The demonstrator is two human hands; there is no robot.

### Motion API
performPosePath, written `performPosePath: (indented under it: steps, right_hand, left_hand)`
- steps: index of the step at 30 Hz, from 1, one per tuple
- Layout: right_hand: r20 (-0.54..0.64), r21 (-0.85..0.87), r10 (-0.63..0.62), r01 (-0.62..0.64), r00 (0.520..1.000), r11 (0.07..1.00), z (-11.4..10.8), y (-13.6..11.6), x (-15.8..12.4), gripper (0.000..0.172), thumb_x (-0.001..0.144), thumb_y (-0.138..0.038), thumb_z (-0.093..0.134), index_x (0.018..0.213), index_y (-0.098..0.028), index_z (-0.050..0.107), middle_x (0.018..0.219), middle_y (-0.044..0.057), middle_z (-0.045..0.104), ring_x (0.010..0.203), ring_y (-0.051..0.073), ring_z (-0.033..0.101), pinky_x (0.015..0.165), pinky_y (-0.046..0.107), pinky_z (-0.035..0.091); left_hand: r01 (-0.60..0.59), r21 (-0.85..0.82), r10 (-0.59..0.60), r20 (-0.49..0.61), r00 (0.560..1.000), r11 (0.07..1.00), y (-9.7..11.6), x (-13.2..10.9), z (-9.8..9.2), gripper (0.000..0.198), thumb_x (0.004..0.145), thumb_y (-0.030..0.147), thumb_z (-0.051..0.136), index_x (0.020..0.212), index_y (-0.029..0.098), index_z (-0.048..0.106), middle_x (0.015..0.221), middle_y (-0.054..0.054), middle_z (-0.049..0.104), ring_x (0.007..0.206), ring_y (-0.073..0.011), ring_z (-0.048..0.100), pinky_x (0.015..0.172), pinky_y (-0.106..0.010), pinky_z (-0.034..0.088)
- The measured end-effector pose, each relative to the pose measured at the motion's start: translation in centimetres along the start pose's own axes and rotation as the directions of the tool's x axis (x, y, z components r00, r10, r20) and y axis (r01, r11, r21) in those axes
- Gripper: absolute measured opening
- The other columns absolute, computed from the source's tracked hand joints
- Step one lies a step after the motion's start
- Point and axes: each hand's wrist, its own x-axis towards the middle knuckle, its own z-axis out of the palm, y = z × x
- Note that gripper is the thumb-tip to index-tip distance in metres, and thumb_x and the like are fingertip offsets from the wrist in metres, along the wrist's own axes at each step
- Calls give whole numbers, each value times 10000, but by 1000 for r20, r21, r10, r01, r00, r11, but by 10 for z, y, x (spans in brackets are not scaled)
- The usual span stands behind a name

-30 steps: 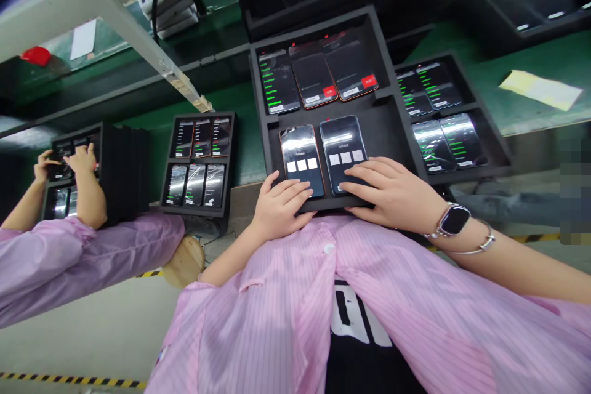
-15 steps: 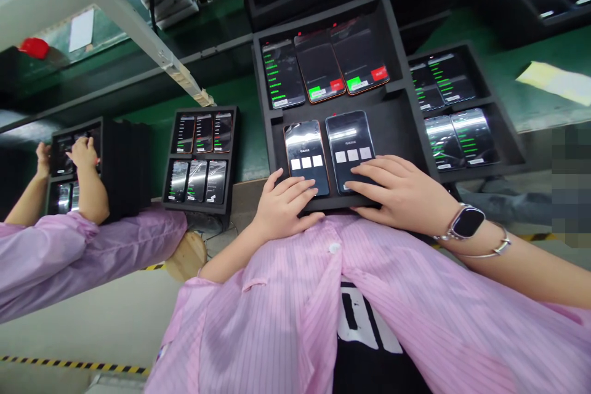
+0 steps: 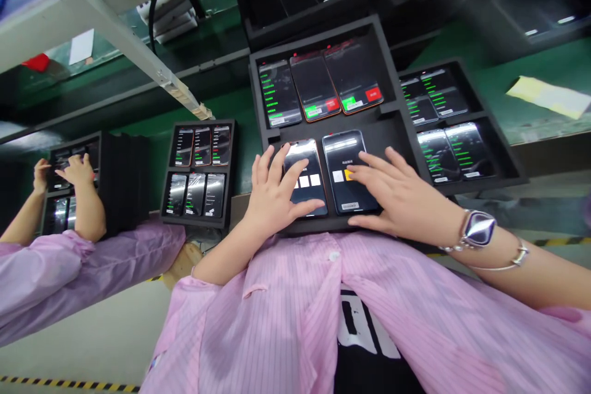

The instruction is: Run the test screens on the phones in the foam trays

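Observation:
Two smartphones lie face up in the near half of a black tray (image 3: 406,135) in front of me. My left hand (image 3: 272,194), fingers spread, is over the left smartphone (image 3: 311,157) and covers part of its screen with white squares. My right hand (image 3: 401,197), also spread, has a fingertip at the squares on the right smartphone (image 3: 348,188); one square there is yellow. Whether the fingertips touch the glass I cannot tell. In the far half lie three more phones: one with green text lines (image 3: 279,95) and two with green and red blocks.
On the left stands a smaller-looking black tray (image 3: 233,166) of phones, and beyond it a co-worker's hands (image 3: 78,172) over another tray. To the right is a third tray (image 3: 503,154) of phones. A white metal post (image 3: 138,49) crosses the upper left. Yellow paper (image 3: 549,96) lies far right.
My left hand has moved up over the left phone and spread its fingers. My right hand's fingers have spread, and a square on the right phone has turned from white to yellow.

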Motion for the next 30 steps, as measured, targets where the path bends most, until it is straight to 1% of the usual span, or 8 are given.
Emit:
performPosePath:
  steps: [4,7,11,16,20,23,25,30]
  right_hand:
    - [-160,0,121,-123,980,992,-11,43,44,593,1012,-564,562,1470,-188,538,1406,191,668,1427,426,534,1258,736,258]
    - [-182,-19,155,-161,971,987,-10,73,74,615,1000,-557,572,1478,-171,539,1400,183,671,1415,432,539,1249,746,258]
    - [-153,-10,137,-140,979,990,-4,89,87,583,1018,-549,549,1473,-185,537,1384,162,677,1410,402,545,1252,721,285]
    - [-70,18,177,-177,982,984,-6,90,86,481,1029,-478,570,1451,-250,541,1376,158,680,1478,396,463,1261,710,280]
    - [-129,50,162,-156,978,986,-24,68,79,412,1045,-453,535,1359,-191,587,1346,188,691,1504,393,459,1279,680,299]
    - [-228,74,75,-59,971,995,-41,33,56,342,1028,-369,549,1340,-234,576,1269,134,733,1413,346,579,1276,645,353]
    - [-179,109,0,20,984,994,-43,11,33,331,1000,-313,585,1329,-280,575,1205,82,760,1295,327,670,1258,652,381]
    - [-57,184,15,-4,998,983,-15,-11,-15,392,972,-232,609,1356,-314,604,1192,47,779,1252,321,690,1216,648,436]
  left_hand:
    - [-7,10,7,5,1000,1000,-24,65,8,816,861,809,653,1471,269,609,1669,-155,439,1595,-444,278,1310,-677,174]
    - [1,16,-1,18,1000,1000,-44,106,22,735,858,777,690,1388,269,671,1668,-142,443,1609,-458,247,1313,-701,124]
    - [3,-14,-2,35,999,1000,-57,122,27,725,862,808,655,1320,248,696,1673,-141,429,1614,-459,235,1314,-706,116]
    - [63,-83,-68,-57,996,995,-49,96,4,772,909,860,517,1464,326,558,1653,-72,442,1620,-405,264,1320,-646,200]
    - [60,-133,-63,-17,998,989,-36,44,-7,735,912,857,503,1436,345,551,1628,-83,459,1595,-406,312,1301,-666,250]
    - [-15,-183,10,-27,1000,983,-26,-4,-6,641,954,769,532,1409,318,556,1638,-122,426,1577,-398,339,1287,-658,292]
    - [-47,-202,40,-40,998,978,-20,-29,-3,595,982,683,562,1424,286,539,1646,-159,402,1570,-395,346,1274,-652,314]
    - [-36,-184,35,-11,999,982,-11,-54,3,521,1003,570,610,1402,236,585,1530,-162,549,1579,-385,340,1270,-611,333]
